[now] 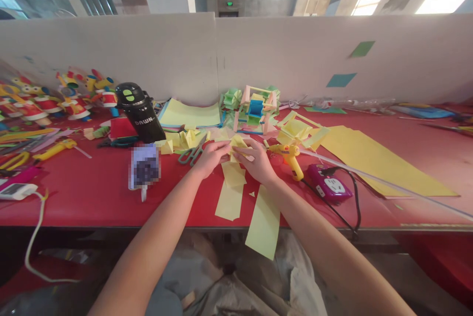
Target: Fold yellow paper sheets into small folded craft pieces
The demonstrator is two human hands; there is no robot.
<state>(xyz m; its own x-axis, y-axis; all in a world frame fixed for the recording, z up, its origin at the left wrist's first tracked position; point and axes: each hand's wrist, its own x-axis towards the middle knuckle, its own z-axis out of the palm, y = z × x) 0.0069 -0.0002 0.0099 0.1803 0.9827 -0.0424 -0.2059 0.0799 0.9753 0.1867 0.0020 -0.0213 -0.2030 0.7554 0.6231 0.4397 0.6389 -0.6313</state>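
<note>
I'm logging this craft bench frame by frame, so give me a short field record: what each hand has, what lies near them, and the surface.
left hand: left hand pinches the folded yellow paper
right hand: right hand presses on the same paper from the other side
below hands: yellow paper strips, the longest one overhanging the table edge
left of hands: scissors, black bottle
right of hands: yellow glue gun, purple power strip
behind: paper model
surface: red table
</note>
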